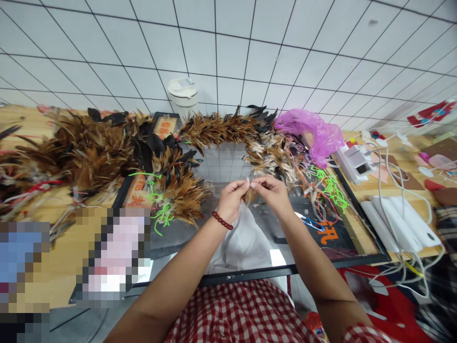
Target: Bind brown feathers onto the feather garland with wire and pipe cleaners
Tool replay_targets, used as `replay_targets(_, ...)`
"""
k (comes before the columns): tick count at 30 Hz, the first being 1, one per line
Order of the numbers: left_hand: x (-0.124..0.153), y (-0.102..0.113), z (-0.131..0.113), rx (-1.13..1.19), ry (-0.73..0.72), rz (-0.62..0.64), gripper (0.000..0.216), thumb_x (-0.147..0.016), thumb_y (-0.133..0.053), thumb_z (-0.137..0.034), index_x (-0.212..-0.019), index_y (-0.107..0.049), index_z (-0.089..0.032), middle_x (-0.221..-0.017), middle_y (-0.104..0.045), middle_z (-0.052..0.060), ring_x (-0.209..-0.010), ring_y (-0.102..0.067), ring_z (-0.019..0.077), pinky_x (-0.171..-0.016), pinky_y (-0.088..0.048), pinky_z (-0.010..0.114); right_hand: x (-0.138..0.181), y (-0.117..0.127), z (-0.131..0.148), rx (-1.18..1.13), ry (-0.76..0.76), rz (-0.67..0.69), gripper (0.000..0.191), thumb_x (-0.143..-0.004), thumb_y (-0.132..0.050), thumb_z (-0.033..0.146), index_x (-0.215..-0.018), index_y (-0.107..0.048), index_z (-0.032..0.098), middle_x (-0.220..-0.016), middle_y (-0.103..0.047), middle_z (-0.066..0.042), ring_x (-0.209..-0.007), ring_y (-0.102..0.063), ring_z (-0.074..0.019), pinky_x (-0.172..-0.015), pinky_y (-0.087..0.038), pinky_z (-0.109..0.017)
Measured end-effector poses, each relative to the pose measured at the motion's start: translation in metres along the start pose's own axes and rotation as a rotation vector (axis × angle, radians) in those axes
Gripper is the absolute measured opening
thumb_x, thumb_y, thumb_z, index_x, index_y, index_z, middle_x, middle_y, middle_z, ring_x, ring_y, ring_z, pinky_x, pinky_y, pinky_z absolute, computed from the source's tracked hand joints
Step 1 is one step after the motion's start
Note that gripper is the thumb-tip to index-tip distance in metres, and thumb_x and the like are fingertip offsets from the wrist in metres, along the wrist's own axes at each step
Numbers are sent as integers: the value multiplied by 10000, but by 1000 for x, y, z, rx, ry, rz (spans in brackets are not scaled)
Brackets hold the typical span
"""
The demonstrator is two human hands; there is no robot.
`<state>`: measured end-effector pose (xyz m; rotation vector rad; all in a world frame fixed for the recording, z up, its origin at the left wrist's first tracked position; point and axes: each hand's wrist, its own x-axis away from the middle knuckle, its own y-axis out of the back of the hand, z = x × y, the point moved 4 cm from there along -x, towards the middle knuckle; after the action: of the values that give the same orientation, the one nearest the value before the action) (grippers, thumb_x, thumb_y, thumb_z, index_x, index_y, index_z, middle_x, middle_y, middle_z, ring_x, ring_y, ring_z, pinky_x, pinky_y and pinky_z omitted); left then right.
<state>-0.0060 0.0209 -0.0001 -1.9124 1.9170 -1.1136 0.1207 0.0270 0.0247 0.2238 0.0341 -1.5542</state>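
Fingertips of my left hand (233, 196) and my right hand (270, 189) meet in a pinch above the glass-topped panel (178, 243). Between them is a small brown feather (251, 196), with a pale tip poking up; the fingers cover part of it. Just beyond my right hand lies a heap of loose tan feathers (273, 159). To the left of my left hand rests a bundle of brown and black feathers (180, 190) with bright green strings (160, 212). A long feather strip (221, 129) stretches across the panel's far side.
A larger feather pile (89, 147) covers the table's left. Pink plastic bag (314, 131), green strings (330, 188) and a blue cutter (310, 222) lie to the right. White power banks (398, 224) with trailing cables sit at the right edge. A lidded white container (183, 95) stands against the tiled wall.
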Motion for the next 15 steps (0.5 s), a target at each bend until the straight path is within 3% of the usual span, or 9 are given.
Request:
replay_targets(4, 0, -2, 1, -19, 24, 44, 356, -475, -881, -306, -708, -693, -113, -608, -669, 21, -562, -612, 104, -606, -485, 246, 1, 2, -6, -113, -83, 4, 226, -692, -774, 409, -769, -710, 206, -710, -659, 0, -592, -588, -117, -575, -473, -263)
replay_targets(11, 1, -3, 2, -86, 39, 113, 344, -517, -867, -318, -726, -702, -100, -606, -667, 32, -570, -617, 107, -632, -501, 257, 0, 4, -3, -159, -98, 3, 218, -667, -797, 386, -768, -718, 210, -726, -665, 1, -657, -586, -121, -644, -479, -268)
replay_targets(15, 3, -4, 1, -121, 79, 147, 367, -501, -874, -329, -730, -699, -102, -608, -667, 30, -551, -620, 113, -598, -489, 247, -1, 6, -5, -260, -185, 84, 272, -661, -804, 382, -871, -730, 226, -736, -672, 13, -663, -591, -114, -667, -485, -268)
